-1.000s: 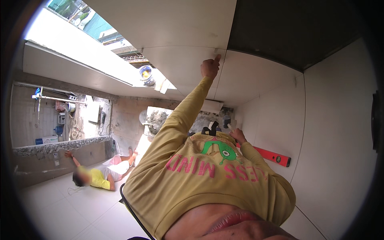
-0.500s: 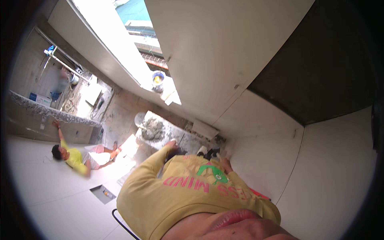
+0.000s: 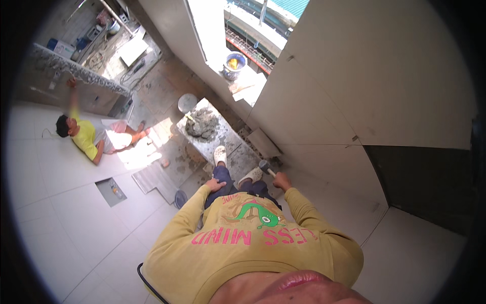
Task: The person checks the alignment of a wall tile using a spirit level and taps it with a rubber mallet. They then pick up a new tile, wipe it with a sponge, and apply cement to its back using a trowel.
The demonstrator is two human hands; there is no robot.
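My right hand (image 3: 282, 181) grips the pale handle of a rubber mallet (image 3: 264, 165), whose dark head points away from me, close to my right shoe. My left hand (image 3: 216, 185) rests on my dark trousers (image 3: 223, 175) at the left thigh, fingers laid out and nothing in them. Ahead of my pale clogs (image 3: 220, 155) lies a grey slab (image 3: 234, 147). On its far end sits a heap of wet mortar (image 3: 201, 126), with what seems to be a tool handle sticking out.
A blue-and-white bucket (image 3: 234, 66) stands on the bright window ledge. A round grey lid or bucket (image 3: 187, 103) is beside the slab. To the left, a co-worker in a yellow shirt (image 3: 87, 138) reaches up the wall. A rectangular wall recess (image 3: 111, 192) holds a bottle. Tile pieces (image 3: 153, 181) lie nearby.
My view has tilted, bringing the floor and my legs further into sight. The mallet in my right hand now shows; it was not visible before. The co-worker's raised arm has shifted slightly.
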